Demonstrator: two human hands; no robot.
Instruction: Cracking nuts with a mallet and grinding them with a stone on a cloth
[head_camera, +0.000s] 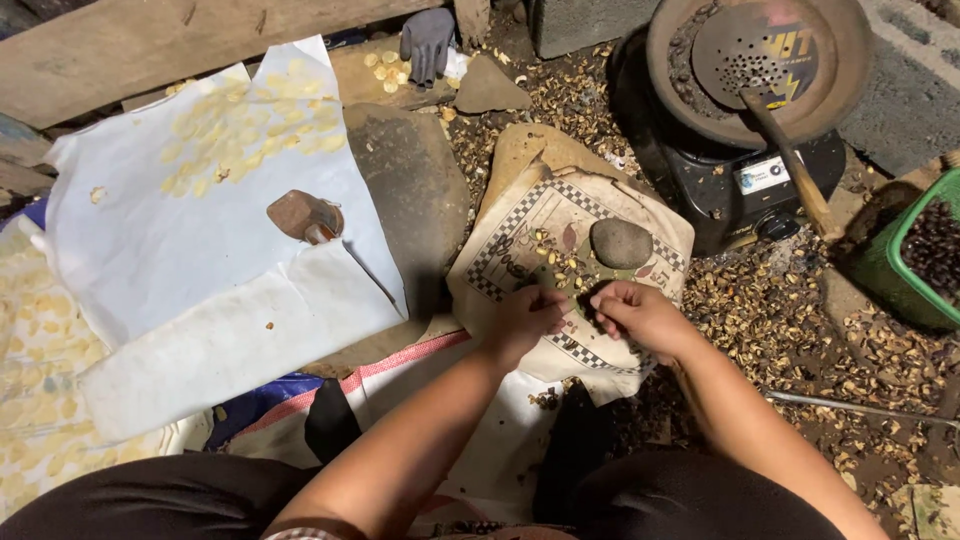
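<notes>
Seen from above, a person sits on the floor over a checker-bordered cloth (520, 215). The left hand (528, 315) and right hand (640, 315) meet at the cloth's near edge, fingers pinched shut on a small nut (585, 297), mostly hidden between them. It looks light, hard and brittle, best held by the fingertips at its sides. A rounded grey stone (621, 243) rests just beyond. Shell fragments (780, 300) litter the floor to the right.
</notes>
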